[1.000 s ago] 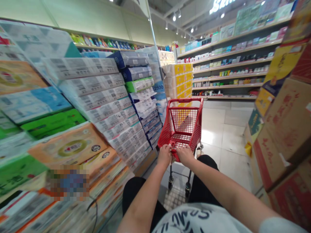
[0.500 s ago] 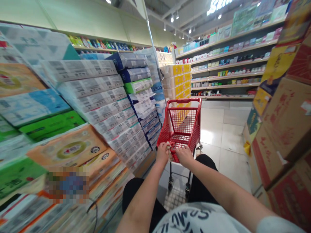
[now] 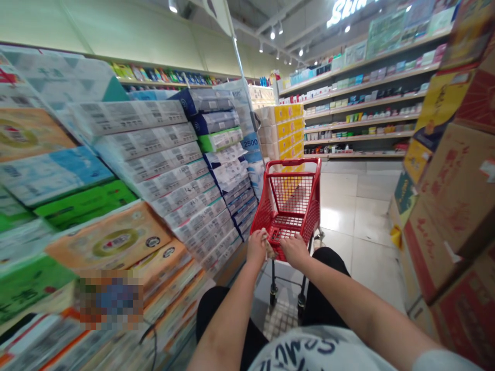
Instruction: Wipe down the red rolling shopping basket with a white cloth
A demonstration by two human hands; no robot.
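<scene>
A small red plastic shopping cart [image 3: 292,193] stands upright right in front of my legs, with a grid basket and black-wheeled legs. My left hand [image 3: 257,249] is closed at the near left corner of its rim. A crumpled beige cloth-like piece [image 3: 268,245] shows at the fingers of that hand; its exact kind is unclear. My right hand [image 3: 295,250] curls its fingers over the near rim, a little right of the left hand. The visible part of the basket holds no goods.
Stacked tissue packs [image 3: 154,149] line my left side, with orange packs [image 3: 116,237] close by. A yellow pack stack [image 3: 288,129] stands beyond the cart. Cardboard cartons [image 3: 456,190] rise on my right. Tiled floor [image 3: 344,206] leads to long stocked shelves [image 3: 359,98].
The view has shifted slightly, while hands and cart keep nearly the same place before me. More of the beige piece shows beside my left fingers.
</scene>
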